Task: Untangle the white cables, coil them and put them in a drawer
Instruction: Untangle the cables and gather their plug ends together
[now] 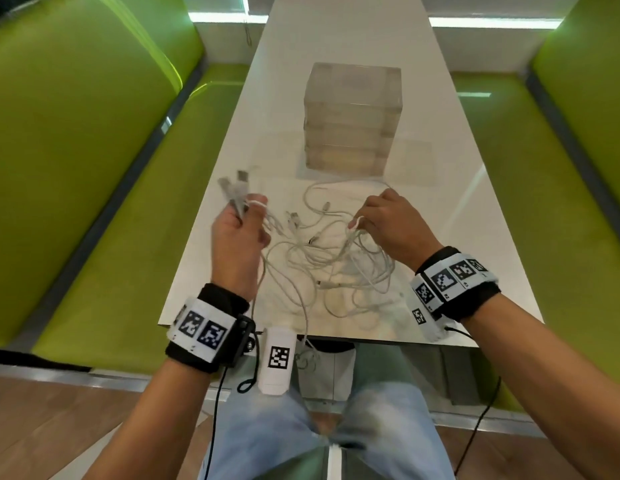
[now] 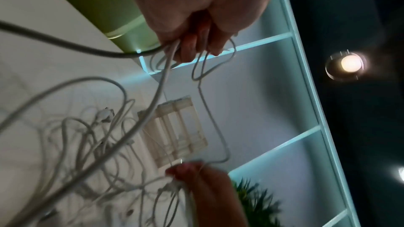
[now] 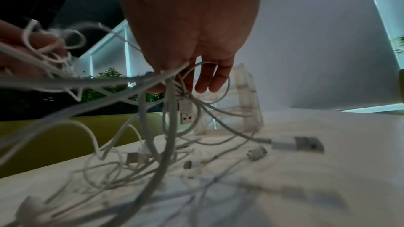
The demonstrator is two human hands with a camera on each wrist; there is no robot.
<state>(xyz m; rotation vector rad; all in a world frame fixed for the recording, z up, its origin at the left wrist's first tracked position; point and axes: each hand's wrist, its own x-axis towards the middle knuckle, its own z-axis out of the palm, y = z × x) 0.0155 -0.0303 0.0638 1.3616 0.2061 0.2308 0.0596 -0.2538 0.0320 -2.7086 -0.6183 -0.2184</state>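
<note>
A tangle of white cables (image 1: 322, 258) lies on the white table (image 1: 450, 188) in front of me. My left hand (image 1: 239, 230) is raised at the table's left side and grips a bundle of cable ends, their USB plugs (image 1: 237, 188) sticking up past the fingers. My right hand (image 1: 381, 220) hovers over the tangle's right side and pinches a cable loop (image 1: 357, 225). In the right wrist view a USB plug (image 3: 186, 113) dangles below the right hand (image 3: 188, 44). The left wrist view shows the left hand (image 2: 201, 23) curled round several strands. A clear drawer unit (image 1: 350, 116) stands behind the cables.
Green bench seats (image 1: 104, 209) flank the table on both sides. One cable strand (image 1: 306, 341) hangs over the table's near edge toward my legs. A white tagged device (image 1: 277, 358) hangs below my left wrist. Bare table lies right of the drawer unit.
</note>
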